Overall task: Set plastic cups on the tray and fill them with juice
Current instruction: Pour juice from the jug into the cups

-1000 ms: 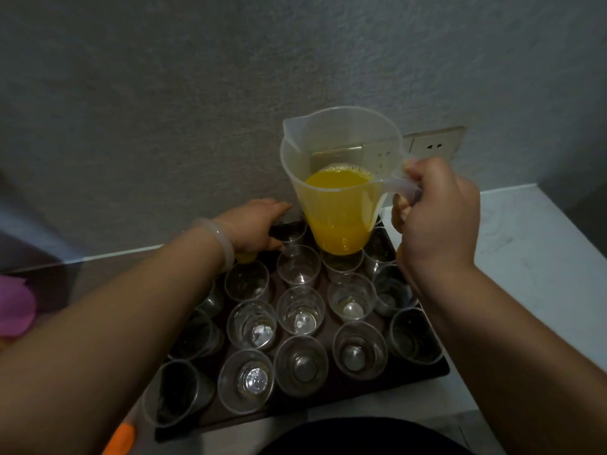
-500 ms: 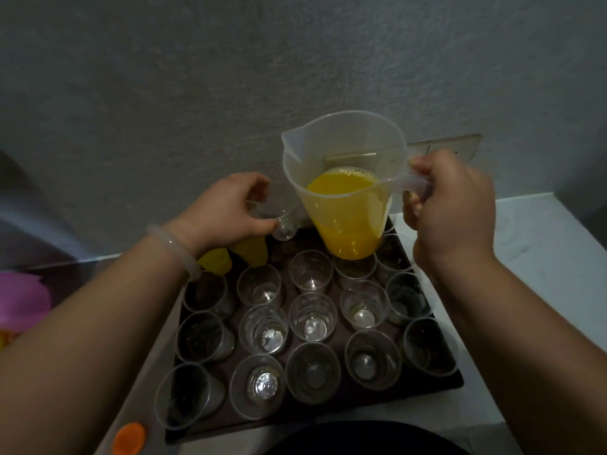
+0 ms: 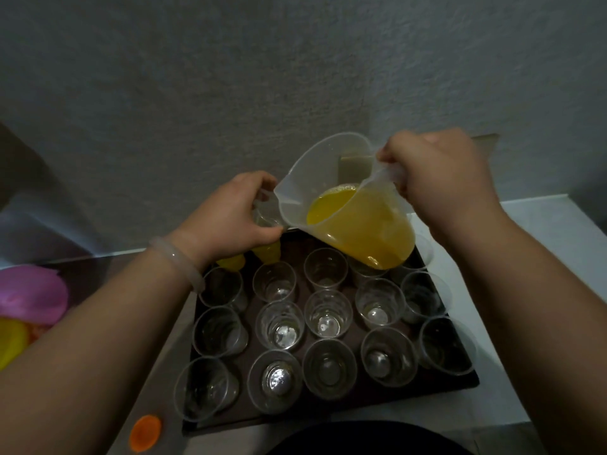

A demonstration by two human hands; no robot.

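The right hand (image 3: 440, 178) grips the jug (image 3: 345, 208) by its handle, tipped toward a clear cup (image 3: 266, 215) pinched in the left hand (image 3: 230, 215) over the tray (image 3: 295, 249). Two filled cups (image 3: 267, 252) (back-left corner), the other cups (image 3: 328, 318) empty: most of the pouring remains.

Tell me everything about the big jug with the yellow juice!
The jug is see-through plastic with a wide rim, a pointed spout and a side handle. It is partly full of yellow-orange juice. The right hand grips its handle and holds it in the air above the tray, tilted toward the cup in the left hand. No juice flows yet.
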